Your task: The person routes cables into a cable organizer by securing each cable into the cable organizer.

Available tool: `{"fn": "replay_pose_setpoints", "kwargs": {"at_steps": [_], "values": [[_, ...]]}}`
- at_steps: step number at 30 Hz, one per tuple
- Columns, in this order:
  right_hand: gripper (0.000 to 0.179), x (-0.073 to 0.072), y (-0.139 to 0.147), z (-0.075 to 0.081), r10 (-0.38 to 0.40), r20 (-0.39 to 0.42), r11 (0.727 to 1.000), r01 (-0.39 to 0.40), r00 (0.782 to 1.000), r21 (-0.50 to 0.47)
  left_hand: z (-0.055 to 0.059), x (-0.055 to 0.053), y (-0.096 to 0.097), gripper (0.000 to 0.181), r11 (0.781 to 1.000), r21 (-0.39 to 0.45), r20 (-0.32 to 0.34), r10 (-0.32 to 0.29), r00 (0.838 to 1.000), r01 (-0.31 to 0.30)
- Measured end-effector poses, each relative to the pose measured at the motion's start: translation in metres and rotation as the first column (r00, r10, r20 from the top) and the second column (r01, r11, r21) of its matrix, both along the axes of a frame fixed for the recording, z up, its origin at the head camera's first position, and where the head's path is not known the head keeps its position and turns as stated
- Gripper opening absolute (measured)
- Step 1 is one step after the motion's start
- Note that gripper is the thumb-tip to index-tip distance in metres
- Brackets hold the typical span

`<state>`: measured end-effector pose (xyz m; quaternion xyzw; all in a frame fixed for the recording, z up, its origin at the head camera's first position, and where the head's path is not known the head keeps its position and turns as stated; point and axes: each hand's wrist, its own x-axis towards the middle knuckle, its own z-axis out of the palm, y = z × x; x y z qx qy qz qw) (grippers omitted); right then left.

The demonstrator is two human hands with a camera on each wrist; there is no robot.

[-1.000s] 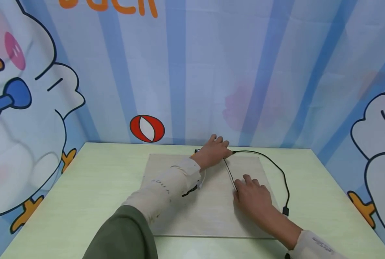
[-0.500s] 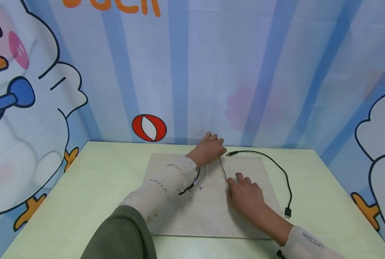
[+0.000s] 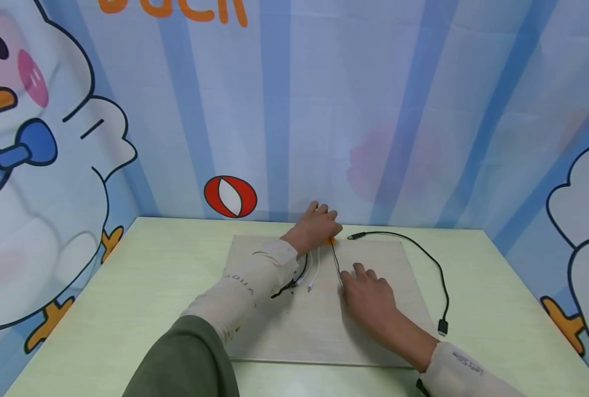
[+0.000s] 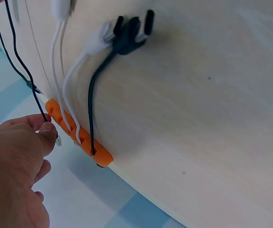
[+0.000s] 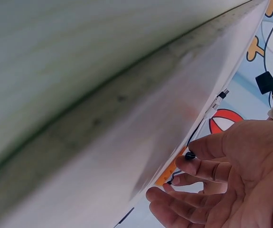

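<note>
Near the back edge of the pale board (image 3: 274,342), my left hand (image 3: 314,229) pinches a thin black cable (image 4: 24,66) close to its tip, between thumb and index finger. Just beside those fingers is an orange cable holder (image 4: 79,130), with white cables (image 4: 66,80) and a black cable (image 4: 90,95) set in its slots. A black plug with several prongs (image 4: 129,37) and a white connector (image 4: 97,40) end these cables. My right hand (image 3: 371,292), above the board's right half, pinches the held cable's dark other end (image 5: 190,155). The cable stretches between both hands.
A loose black cable (image 3: 433,264) curves along the right of the board, its USB plug (image 3: 443,327) toward the front. Behind the table (image 3: 101,303) hangs a blue striped backdrop (image 3: 314,110) with printed ducks.
Both hands have shifted left with the cable still held between them. The loose cable's far end now lies apart from my left hand. The orange holder and white cable ends have come into view.
</note>
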<state>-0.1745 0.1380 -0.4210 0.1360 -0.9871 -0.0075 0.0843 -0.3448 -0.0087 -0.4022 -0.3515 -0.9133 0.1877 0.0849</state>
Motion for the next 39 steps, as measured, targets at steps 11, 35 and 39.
{"fn": "replay_pose_setpoints", "kwargs": {"at_steps": [11,35,39], "values": [[0.025,-0.006,-0.007,-0.001,-0.005,0.029,1.0,0.005,1.0,0.017,0.001,-0.002,-0.004,0.028,1.0,0.021,0.002,0.008,1.0,-0.008],[0.023,-0.013,-0.019,-0.002,0.043,0.015,0.999,-0.043,0.999,0.025,0.002,-0.016,0.0,0.025,0.999,-0.008,0.024,0.05,0.998,-0.05],[0.022,-0.012,-0.019,-0.002,0.052,0.008,0.998,-0.052,0.999,0.023,0.0,-0.018,0.0,0.028,0.999,0.003,0.035,0.052,0.998,-0.052]]}}
